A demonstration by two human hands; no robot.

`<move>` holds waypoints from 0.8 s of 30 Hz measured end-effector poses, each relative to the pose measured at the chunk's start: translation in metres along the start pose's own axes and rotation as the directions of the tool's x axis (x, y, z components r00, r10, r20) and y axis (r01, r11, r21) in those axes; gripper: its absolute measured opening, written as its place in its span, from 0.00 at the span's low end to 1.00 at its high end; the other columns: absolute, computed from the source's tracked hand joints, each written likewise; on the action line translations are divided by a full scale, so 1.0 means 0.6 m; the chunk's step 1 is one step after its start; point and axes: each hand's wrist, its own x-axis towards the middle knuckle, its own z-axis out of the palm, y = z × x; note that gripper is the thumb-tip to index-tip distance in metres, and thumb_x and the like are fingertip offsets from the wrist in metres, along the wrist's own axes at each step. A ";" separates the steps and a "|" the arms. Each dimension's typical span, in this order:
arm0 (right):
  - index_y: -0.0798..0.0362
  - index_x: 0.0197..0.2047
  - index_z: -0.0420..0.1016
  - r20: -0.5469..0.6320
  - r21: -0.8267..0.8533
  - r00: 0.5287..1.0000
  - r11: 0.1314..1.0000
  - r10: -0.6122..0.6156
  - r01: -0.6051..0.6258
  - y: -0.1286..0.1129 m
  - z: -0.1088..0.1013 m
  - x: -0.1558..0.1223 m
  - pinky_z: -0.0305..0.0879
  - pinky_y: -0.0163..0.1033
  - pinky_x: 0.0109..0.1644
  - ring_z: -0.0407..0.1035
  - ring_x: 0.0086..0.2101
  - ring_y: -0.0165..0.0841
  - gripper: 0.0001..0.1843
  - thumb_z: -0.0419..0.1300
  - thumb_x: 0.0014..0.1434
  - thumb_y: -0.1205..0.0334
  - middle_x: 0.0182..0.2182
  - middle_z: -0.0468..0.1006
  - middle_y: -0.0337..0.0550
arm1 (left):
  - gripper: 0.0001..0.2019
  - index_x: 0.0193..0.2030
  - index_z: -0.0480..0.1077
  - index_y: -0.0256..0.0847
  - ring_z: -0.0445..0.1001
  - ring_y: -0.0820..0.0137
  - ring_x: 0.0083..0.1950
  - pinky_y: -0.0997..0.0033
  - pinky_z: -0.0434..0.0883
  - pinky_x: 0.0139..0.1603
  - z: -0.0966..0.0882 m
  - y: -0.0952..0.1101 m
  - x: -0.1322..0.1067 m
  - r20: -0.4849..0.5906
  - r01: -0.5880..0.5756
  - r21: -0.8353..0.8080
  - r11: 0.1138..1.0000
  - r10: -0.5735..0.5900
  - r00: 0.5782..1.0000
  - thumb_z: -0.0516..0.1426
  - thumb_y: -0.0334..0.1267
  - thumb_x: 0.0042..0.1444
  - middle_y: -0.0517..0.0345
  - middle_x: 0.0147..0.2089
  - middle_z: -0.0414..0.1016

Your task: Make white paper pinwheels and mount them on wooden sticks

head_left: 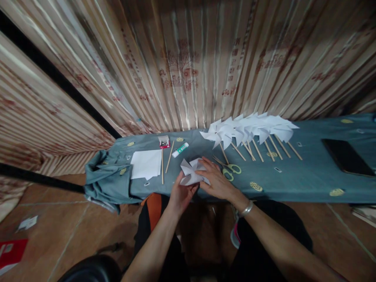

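Observation:
Between my hands is a white paper pinwheel (189, 178), its blades folded in toward the middle and no stick showing on it. My left hand (181, 196) grips its lower left edge, thumb in front and fingers beneath. From the right, my right hand (216, 180) reaches over the blades, fingers on the paper near the centre. Right beside that hand lie scissors (230, 171) with yellow-green handles. Just behind the paper are a glue stick (180, 150) and two thin wooden sticks (162, 166).
A stack of white paper (146, 164) lies to the left, with a small red box of metal pins (164, 142) behind it. Several finished pinwheels (249, 127) on sticks overlap at the back right. A dark tablet (348, 156) rests far right on the teal cloth (311, 172).

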 end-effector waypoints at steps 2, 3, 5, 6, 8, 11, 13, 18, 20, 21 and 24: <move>0.58 0.57 0.72 -0.035 -0.019 0.999 1.000 -0.025 0.025 -0.011 -0.006 -0.004 0.50 0.60 0.66 0.45 0.68 0.50 0.26 0.56 0.55 0.69 0.66 0.58 0.63 | 0.12 0.40 0.74 0.37 0.78 0.67 0.37 0.68 0.74 0.41 0.004 0.007 -0.002 0.022 -0.054 0.031 0.998 0.053 0.998 0.63 0.43 0.53 0.53 0.37 0.80; 0.58 0.59 0.70 -0.054 -0.025 0.998 0.999 -0.041 0.039 -0.015 -0.008 -0.006 0.49 0.60 0.66 0.43 0.68 0.50 0.27 0.57 0.55 0.68 0.67 0.56 0.63 | 0.14 0.40 0.75 0.37 0.78 0.67 0.38 0.68 0.74 0.42 0.007 0.011 -0.003 0.040 -0.091 0.047 0.995 0.089 0.995 0.65 0.43 0.50 0.53 0.38 0.80; 0.58 0.61 0.67 -0.089 -0.027 0.994 0.998 -0.066 0.064 -0.022 -0.011 -0.009 0.49 0.61 0.67 0.40 0.69 0.49 0.29 0.57 0.55 0.67 0.69 0.51 0.62 | 0.17 0.39 0.76 0.36 0.78 0.66 0.39 0.68 0.73 0.45 0.014 0.017 -0.002 0.085 -0.185 0.098 0.978 0.177 0.981 0.69 0.41 0.43 0.53 0.40 0.81; 0.57 0.62 0.66 -0.106 -0.024 0.992 0.997 -0.072 0.070 -0.024 -0.011 -0.010 0.49 0.62 0.67 0.39 0.69 0.49 0.30 0.56 0.55 0.67 0.70 0.49 0.61 | 0.19 0.39 0.76 0.36 0.78 0.66 0.40 0.68 0.72 0.46 0.018 0.020 -0.001 0.109 -0.236 0.135 0.962 0.222 0.969 0.70 0.40 0.39 0.53 0.40 0.81; 0.56 0.64 0.64 -0.140 -0.013 0.988 0.998 -0.068 0.066 -0.026 -0.011 -0.012 0.48 0.62 0.67 0.37 0.70 0.48 0.32 0.56 0.55 0.66 0.71 0.46 0.58 | 0.21 0.39 0.77 0.35 0.78 0.66 0.38 0.68 0.71 0.47 0.027 0.024 0.004 0.142 -0.320 0.228 0.920 0.293 0.945 0.72 0.37 0.35 0.53 0.38 0.82; 0.54 0.64 0.63 -0.189 0.001 0.981 0.999 -0.041 0.041 -0.026 -0.013 -0.010 0.47 0.61 0.67 0.35 0.70 0.48 0.31 0.56 0.56 0.65 0.72 0.44 0.55 | 0.21 0.39 0.78 0.35 0.79 0.66 0.35 0.67 0.71 0.44 0.038 0.027 0.017 0.150 -0.394 0.323 0.861 0.364 0.919 0.72 0.36 0.35 0.53 0.35 0.82; 0.55 0.63 0.64 -0.208 0.010 0.978 1.000 -0.027 0.029 -0.025 -0.015 -0.008 0.47 0.60 0.68 0.35 0.70 0.48 0.30 0.56 0.57 0.64 0.71 0.45 0.55 | 0.20 0.38 0.78 0.35 0.78 0.66 0.34 0.68 0.71 0.43 0.042 0.027 0.026 0.136 -0.419 0.342 0.841 0.397 0.908 0.72 0.36 0.35 0.53 0.35 0.82; 0.54 0.61 0.67 -0.235 0.042 0.972 0.999 -0.003 0.013 -0.025 -0.020 -0.002 0.47 0.60 0.68 0.37 0.70 0.47 0.27 0.56 0.59 0.63 0.71 0.48 0.53 | 0.20 0.40 0.78 0.35 0.79 0.66 0.35 0.69 0.72 0.42 0.045 0.024 0.041 0.149 -0.437 0.365 0.822 0.412 0.899 0.72 0.36 0.36 0.53 0.35 0.83; 0.52 0.61 0.67 -0.247 0.055 0.969 0.998 0.005 0.008 -0.025 -0.020 -0.001 0.47 0.60 0.68 0.38 0.70 0.47 0.26 0.56 0.59 0.63 0.71 0.48 0.52 | 0.20 0.41 0.78 0.35 0.79 0.66 0.36 0.69 0.72 0.42 0.045 0.023 0.041 0.151 -0.435 0.360 0.825 0.408 0.900 0.71 0.36 0.37 0.53 0.36 0.83; 0.52 0.61 0.67 -0.252 0.058 0.968 0.998 0.008 0.007 -0.024 -0.020 0.000 0.48 0.60 0.68 0.39 0.70 0.47 0.26 0.56 0.59 0.63 0.70 0.49 0.52 | 0.20 0.41 0.78 0.35 0.79 0.65 0.37 0.69 0.72 0.43 0.045 0.024 0.040 0.155 -0.430 0.349 0.833 0.402 0.903 0.71 0.36 0.38 0.52 0.37 0.83; 0.52 0.62 0.66 -0.260 0.058 0.966 0.998 0.019 -0.004 -0.022 -0.022 0.002 0.48 0.61 0.68 0.39 0.69 0.47 0.27 0.56 0.59 0.62 0.70 0.50 0.53 | 0.21 0.41 0.78 0.35 0.79 0.61 0.45 0.66 0.71 0.50 0.045 0.030 0.029 0.222 -0.389 0.271 0.880 0.336 0.915 0.70 0.41 0.39 0.50 0.42 0.82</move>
